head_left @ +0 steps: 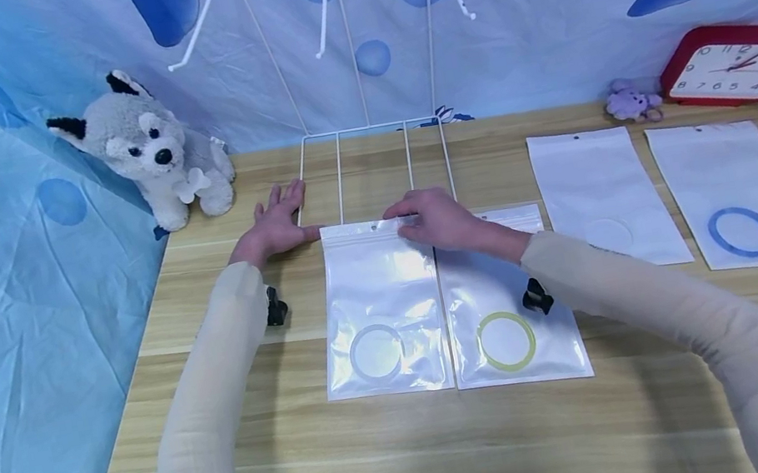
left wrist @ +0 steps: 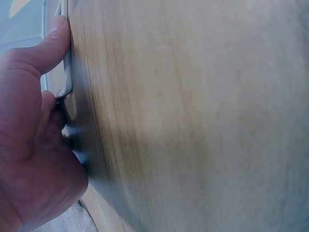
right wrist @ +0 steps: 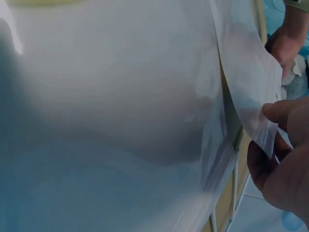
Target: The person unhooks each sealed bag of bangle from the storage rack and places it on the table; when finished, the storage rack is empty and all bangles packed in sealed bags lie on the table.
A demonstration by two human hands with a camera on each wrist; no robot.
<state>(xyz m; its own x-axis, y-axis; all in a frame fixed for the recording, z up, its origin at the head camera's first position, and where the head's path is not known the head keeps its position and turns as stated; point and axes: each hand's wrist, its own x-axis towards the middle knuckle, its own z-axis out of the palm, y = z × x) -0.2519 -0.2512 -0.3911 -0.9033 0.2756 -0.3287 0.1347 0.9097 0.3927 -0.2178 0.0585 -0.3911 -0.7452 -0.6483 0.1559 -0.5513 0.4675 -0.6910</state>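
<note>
My right hand [head_left: 440,219] pinches the top edge of a white zip bag [head_left: 382,295] between thumb and fingers; a pale ring [head_left: 377,353] shows in it. In the right wrist view that bag's edge [right wrist: 258,92] is lifted and bent. Beside it, partly under my right forearm, lies a second zip bag [head_left: 469,297] with a yellow-green ring [head_left: 507,341]. My left hand [head_left: 276,225] has its fingers spread at the left side of a white wire rack [head_left: 368,128]. In the left wrist view its thumb touches the rack's wire [left wrist: 67,72].
Two more zip bags lie to the right, one with a pale ring [head_left: 609,234], the other with a blue ring [head_left: 742,232]. A husky plush [head_left: 143,151] sits at the back left. A purple plush [head_left: 629,101] and red clock [head_left: 737,63] stand back right. Rack hooks [head_left: 326,13] jut forward overhead.
</note>
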